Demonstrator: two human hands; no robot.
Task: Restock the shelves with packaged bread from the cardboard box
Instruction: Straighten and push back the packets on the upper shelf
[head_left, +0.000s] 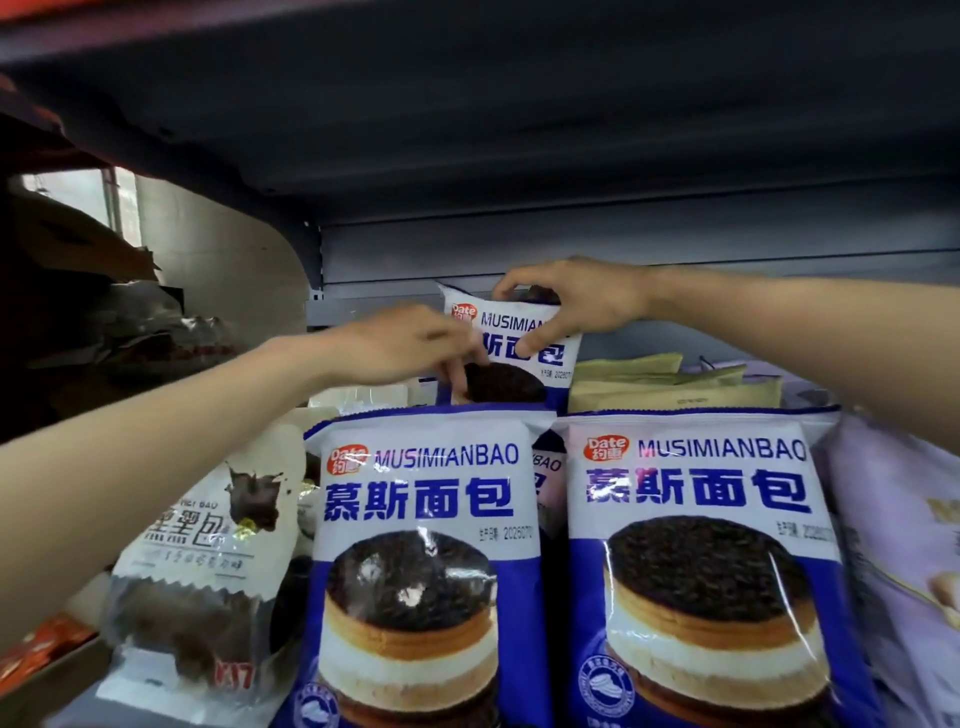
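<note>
Both hands reach to the back of the grey metal shelf (519, 234). Right hand (582, 301) pinches the top edge of a blue-and-white plastic bread packet (511, 358) standing upright behind the front row. Left hand (410, 345) has its fingers curled at that packet's left side; contact looks likely but is blurred. Two matching front-row packets (421, 566) stand side by side, touching. A tan flat packet stack (670, 384) lies just right of the held packet.

Judgement: seating the rear packet. Keep it upright and square behind the front pair, label forward; avoid crushing the soft cake. Cardboard box not in view.
</note>
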